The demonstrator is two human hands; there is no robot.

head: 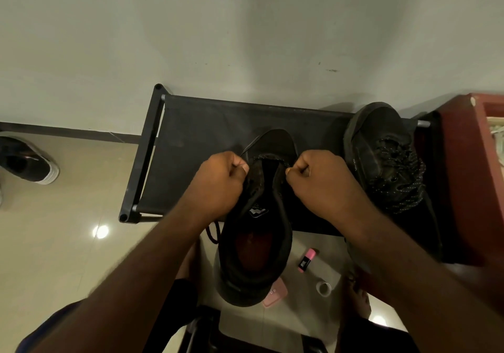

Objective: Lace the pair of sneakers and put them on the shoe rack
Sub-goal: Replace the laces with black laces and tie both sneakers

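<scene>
A black sneaker [256, 243] hangs in front of me, toe on the black shoe rack [196, 145], heel over the floor, its red insole showing. My left hand [221, 183] pinches the black lace [249, 145] at the sneaker's left eyelets. My right hand [319, 180] pinches the lace on the right side of the tongue. A loop of lace [214, 232] dangles under my left wrist. The second black sneaker [384, 156], laced with speckled laces, stands on the rack's right end.
A pink tube [306, 260], a small tape roll [323, 288] and a pink flat object [275, 295] lie on the tiled floor below the sneaker. Another dark shoe with a white sole [27, 161] sits at the left. A red-brown cabinet [469, 178] borders the rack's right side.
</scene>
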